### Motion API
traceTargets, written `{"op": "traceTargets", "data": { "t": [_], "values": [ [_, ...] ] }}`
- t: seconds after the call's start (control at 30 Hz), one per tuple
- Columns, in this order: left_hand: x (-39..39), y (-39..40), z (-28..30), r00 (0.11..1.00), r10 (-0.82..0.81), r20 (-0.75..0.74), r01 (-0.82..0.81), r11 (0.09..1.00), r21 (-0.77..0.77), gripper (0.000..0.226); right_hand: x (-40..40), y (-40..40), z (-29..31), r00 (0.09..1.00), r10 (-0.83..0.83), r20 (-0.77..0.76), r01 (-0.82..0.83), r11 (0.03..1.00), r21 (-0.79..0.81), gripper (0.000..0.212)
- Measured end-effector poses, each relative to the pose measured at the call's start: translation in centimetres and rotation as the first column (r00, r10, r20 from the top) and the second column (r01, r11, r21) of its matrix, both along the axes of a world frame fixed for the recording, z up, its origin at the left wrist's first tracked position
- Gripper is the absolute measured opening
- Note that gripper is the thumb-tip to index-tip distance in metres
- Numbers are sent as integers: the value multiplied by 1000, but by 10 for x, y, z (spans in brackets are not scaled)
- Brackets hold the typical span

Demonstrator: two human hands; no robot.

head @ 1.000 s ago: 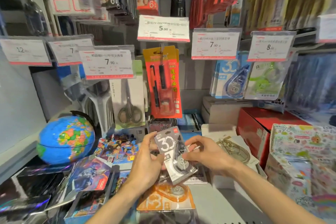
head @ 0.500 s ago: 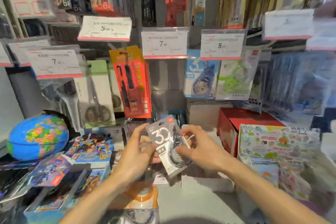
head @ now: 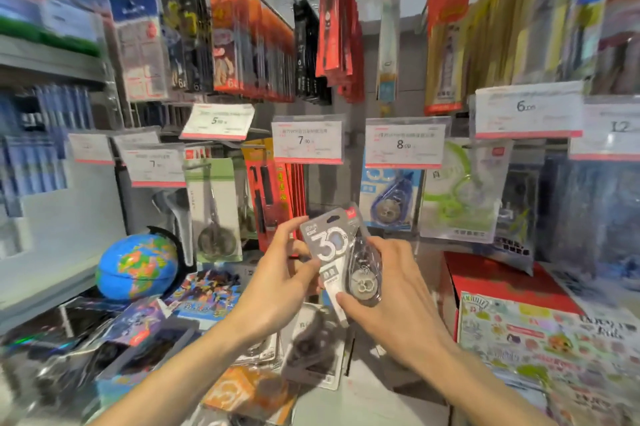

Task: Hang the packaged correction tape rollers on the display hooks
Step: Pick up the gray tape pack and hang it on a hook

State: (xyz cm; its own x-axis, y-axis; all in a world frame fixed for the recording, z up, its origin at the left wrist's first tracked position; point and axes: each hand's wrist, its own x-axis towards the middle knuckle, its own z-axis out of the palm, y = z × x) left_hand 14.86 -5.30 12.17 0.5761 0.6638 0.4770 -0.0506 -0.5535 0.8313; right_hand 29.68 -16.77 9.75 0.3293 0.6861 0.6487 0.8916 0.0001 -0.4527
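Packed stationery wall ahead: you're pinching the grey correction tape pack (head: 341,252) between both hands, left hand (head: 280,282) gripping its left edge, right hand (head: 391,290) curling fingers around its lower right.

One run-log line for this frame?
phase: pre-hang | held: grey tape pack | hands: left, right, both gripping | hook: not reached

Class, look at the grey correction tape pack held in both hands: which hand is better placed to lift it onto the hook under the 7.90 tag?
Probably the left hand: it grips the grey pack near its hang hole, below the 7.90 tag. The right hand holds the bottom.
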Motion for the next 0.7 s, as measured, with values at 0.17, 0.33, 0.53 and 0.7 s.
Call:
{"op": "traceTargets", "data": {
  "t": [0.17, 0.33, 0.53, 0.7],
  "values": [
    [-24, 8, 25, 951, 303, -67, -208, 782, 588, 61, -2, 5, 16, 990, -106, 90, 94, 988, 125, 85],
    [-52, 13, 75, 865, 480, 147, -236, 131, 963, 50, -4, 4, 28, 966, -221, 133, 199, 966, 163, 82],
    [-46, 19, 129, 805, 528, 269, -196, -191, 962, 50, -6, 1, 35, 956, -262, 133, 240, 957, 163, 84],
    [-36, 28, 139, 763, 607, 224, -163, -155, 974, 56, -5, -2, 34, 959, -254, 129, 232, 959, 163, 85]
  ]
}}
